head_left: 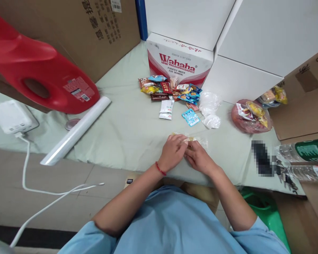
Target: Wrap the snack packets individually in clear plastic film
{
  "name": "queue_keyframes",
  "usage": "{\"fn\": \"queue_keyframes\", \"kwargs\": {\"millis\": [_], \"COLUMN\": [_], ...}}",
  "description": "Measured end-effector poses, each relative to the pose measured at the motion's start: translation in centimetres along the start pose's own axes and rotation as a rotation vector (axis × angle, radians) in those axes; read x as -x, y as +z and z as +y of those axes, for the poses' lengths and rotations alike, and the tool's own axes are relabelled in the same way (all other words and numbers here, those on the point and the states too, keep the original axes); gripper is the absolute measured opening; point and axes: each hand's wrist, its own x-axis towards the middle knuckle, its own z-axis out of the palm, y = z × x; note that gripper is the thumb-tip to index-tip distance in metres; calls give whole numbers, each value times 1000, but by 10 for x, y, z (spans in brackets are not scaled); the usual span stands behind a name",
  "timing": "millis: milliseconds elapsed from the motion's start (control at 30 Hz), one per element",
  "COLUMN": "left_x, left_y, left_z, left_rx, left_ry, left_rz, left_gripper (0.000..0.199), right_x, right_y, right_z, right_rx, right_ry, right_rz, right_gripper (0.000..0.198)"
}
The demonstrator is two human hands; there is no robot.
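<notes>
We hold our left hand (173,151) and right hand (200,158) together, knuckles up, grasping a clear packet (193,138) near the front edge of the pale-green tablecloth (127,134); a Wahaha carton (178,63) stands toward the back.

On the bench (116,130), the left hand (173,151) and right hand (200,157) meet at a wrapper (204,140) near the front edge. Behind them, snack packets (166,88) lie before a carton (178,60). Left lie a roll (76,132) and power bank (12,115); right, a bowl (238,122) holds wrapped snacks (255,109).
</notes>
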Motion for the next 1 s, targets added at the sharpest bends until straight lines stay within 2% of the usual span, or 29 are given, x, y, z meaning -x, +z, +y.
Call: {"fn": "queue_keyframes", "kwargs": {"millis": [100, 133, 200, 267, 333, 433, 500, 600, 667, 767, 867, 933, 1000], "left_x": [8, 13, 24, 32, 36, 38, 38, 39, 40, 41, 45, 50, 58], "left_y": [12, 15, 20, 22, 24, 23, 23, 23, 25, 28, 23, 13, -2], "left_z": [0, -2, -7, -11, -15, -17, -18, -18, -19, -22, -31, -38, -46], "left_rx": [-345, -435, -558, -626, -658, -665, -658, -649, -644, -621, -518, -388, -266], "left_ry": [132, 162, 224, 264, 277, 283, 287, 282, 271, 271, 323, 358, 358], "left_rz": [-72, -76, -82, -81, -75, -70, -73, -78, -71, -61, -61, -19, 83], "left_gripper": [35, 38, 48, 55, 58, 58, 58, 59, 59, 56, 52, 52, 52], "right_x": [20, 26, 37, 43, 45, 43, 37, 16, -7, -49, -79, -87, -84], "right_y": [-9, -11, -14, -12, -9, -10, -16, -28, -30, -19, 2, 15, 26], "right_z": [-2, 0, 7, 17, 27, 35, 32, 17, 6, -8, -15, -20, -27], "right_rx": [-138, -194, -222, -78, 111, 149, 22, -183, -204, -42, 157, 248, 329], "right_ry": [24, 94, 330, 570, 674, 654, 659, 686, 630, 532, 560, 563, 513], "right_rz": [26, 79, 274, 462, 484, 374, 358, 352, 344, 293, 158, 104, 105], "right_gripper": [28, 26, 28, 38, 49, 34, 24, 20, 15, 6, 11, 17, 22]}}
